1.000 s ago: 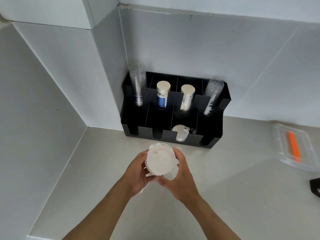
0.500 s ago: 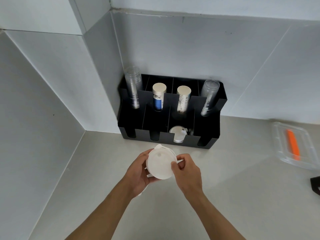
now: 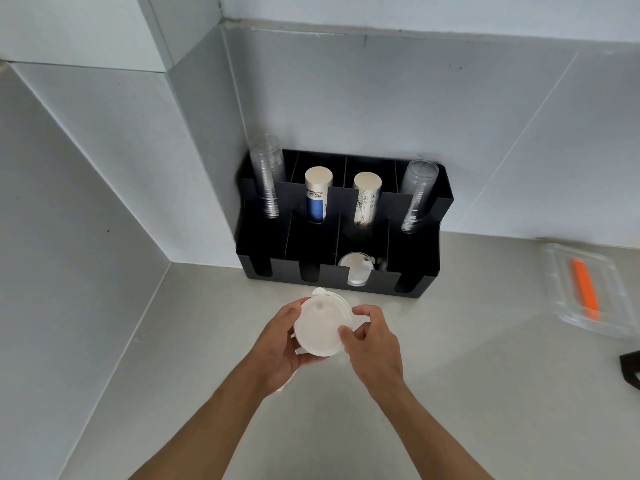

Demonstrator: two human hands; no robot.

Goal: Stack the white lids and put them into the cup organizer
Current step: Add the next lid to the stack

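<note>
Holding a stack of white lids (image 3: 320, 325) above the surface (image 3: 485, 393), the left hand (image 3: 280, 344) cups its rim while the right hand (image 3: 372, 341) pinches the 3 o'clock edge. At 12 o'clock, with nothing between, the black cup organizer (image 3: 429, 271) holds two clear cup stacks (image 3: 266, 178), two paper cup stacks (image 3: 317, 194), and more white lids (image 3: 356, 270) in one front slot. At 3 o'clock a clear container (image 3: 554, 271) holds an orange tool (image 3: 585, 292).
</note>
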